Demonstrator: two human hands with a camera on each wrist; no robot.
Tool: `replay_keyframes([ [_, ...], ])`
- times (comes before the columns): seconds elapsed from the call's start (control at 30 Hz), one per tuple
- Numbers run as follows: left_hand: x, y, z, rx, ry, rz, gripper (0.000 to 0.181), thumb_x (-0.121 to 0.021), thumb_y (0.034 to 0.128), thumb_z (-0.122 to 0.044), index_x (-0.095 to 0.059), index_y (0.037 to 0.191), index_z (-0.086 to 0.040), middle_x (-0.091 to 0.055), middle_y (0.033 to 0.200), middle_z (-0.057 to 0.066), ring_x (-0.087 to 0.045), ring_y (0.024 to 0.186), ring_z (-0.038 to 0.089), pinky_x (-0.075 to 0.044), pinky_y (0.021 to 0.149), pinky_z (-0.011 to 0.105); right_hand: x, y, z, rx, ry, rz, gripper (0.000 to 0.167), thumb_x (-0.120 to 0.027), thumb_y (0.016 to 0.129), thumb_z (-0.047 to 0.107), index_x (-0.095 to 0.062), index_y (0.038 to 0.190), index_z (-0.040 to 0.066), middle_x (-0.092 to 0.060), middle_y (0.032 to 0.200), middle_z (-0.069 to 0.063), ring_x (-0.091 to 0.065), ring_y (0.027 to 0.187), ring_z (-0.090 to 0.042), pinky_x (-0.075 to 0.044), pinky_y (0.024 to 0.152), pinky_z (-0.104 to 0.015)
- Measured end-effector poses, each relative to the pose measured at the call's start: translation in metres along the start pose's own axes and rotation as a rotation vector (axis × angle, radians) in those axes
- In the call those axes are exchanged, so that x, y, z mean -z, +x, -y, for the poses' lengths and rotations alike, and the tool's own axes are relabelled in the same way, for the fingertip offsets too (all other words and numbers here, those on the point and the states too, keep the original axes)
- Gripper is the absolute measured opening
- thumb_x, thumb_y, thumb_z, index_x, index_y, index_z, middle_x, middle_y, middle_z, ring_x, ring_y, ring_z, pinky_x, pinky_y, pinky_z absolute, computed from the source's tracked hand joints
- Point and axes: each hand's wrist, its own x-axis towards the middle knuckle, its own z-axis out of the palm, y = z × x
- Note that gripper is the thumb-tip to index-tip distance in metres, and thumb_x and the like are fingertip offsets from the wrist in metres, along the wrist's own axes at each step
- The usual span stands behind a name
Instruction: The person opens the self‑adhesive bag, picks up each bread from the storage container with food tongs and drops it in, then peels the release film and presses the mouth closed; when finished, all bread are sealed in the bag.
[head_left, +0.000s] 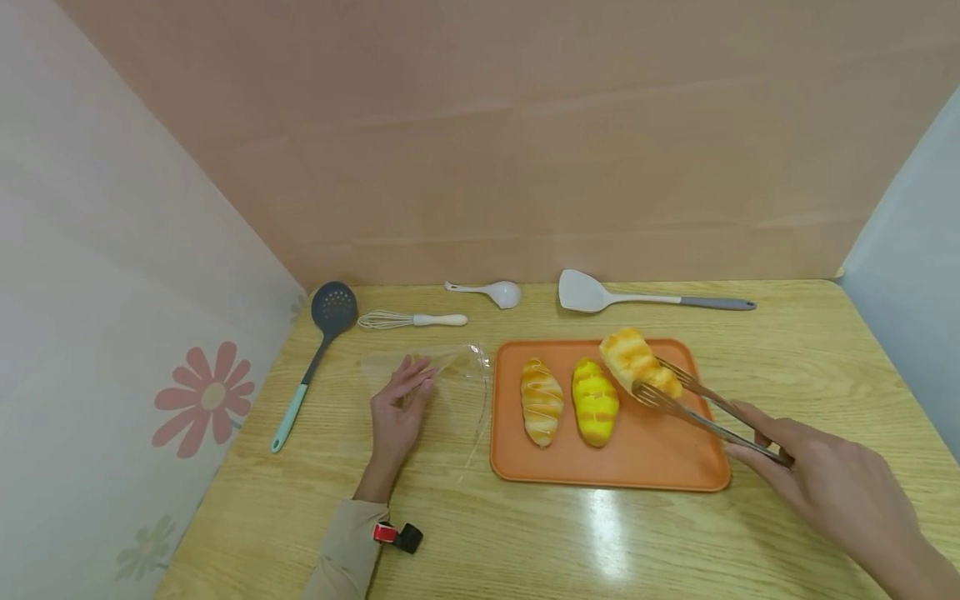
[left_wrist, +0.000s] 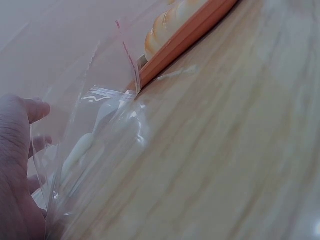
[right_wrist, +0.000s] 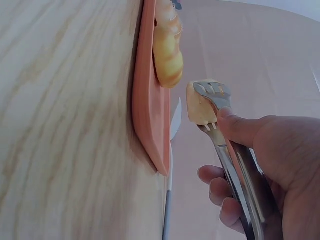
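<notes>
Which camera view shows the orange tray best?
The head view, since the orange tray fits entirely in frame. The left wrist view catches only an edge; the right wrist view, one end side-on.

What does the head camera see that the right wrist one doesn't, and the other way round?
Only the head view shows the left hand, the bag, the whisk and the spoon.

Only the right wrist view shows, side-on, the gap between the tray and the held bread.

Both show those last two, plus the right hand, tongs, yellow bread, striped bread and spatula.
</notes>
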Motion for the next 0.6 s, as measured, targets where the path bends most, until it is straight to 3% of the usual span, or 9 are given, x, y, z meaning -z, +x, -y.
replay_keyframes([
  [0.1,0.000,0.000,-0.001,-0.004,-0.003,0.000,0.017,-0.073,0.1024,0.008,-0.080,0.118,0.011,-0.071,0.141,0.029,-0.042,0.156,0.054,-0.032,0.132,0.050,0.002,0.004,0.002,0.028,0.004,-0.015,0.054,-0.090,0.093,0.037,-0.076,0.144,0.022,-0.066,0.082,0.019,-0.041,0.060,0.009,-0.031,0.045,-0.025],
  [0.3,-0.001,0.000,-0.002,-0.005,0.003,-0.001,0.017,-0.074,0.1016,0.008,-0.081,0.117,0.011,-0.070,0.141,0.030,-0.041,0.156,0.056,-0.015,0.133,0.070,-0.001,0.013,0.008,0.095,0.026,-0.027,0.053,-0.092,0.092,0.034,-0.077,0.141,0.024,-0.060,0.078,0.026,-0.039,0.060,0.010,-0.032,0.047,-0.024],
  [0.6,-0.001,0.000,-0.002,-0.015,0.007,-0.003,0.018,-0.073,0.1011,0.009,-0.080,0.117,0.011,-0.070,0.140,0.032,-0.041,0.155,0.057,-0.015,0.132,0.072,-0.009,0.028,0.021,0.176,0.062,-0.051,0.051,-0.092,0.090,0.037,-0.080,0.137,0.021,-0.061,0.077,0.024,-0.032,0.057,0.009,-0.029,0.046,-0.021],
])
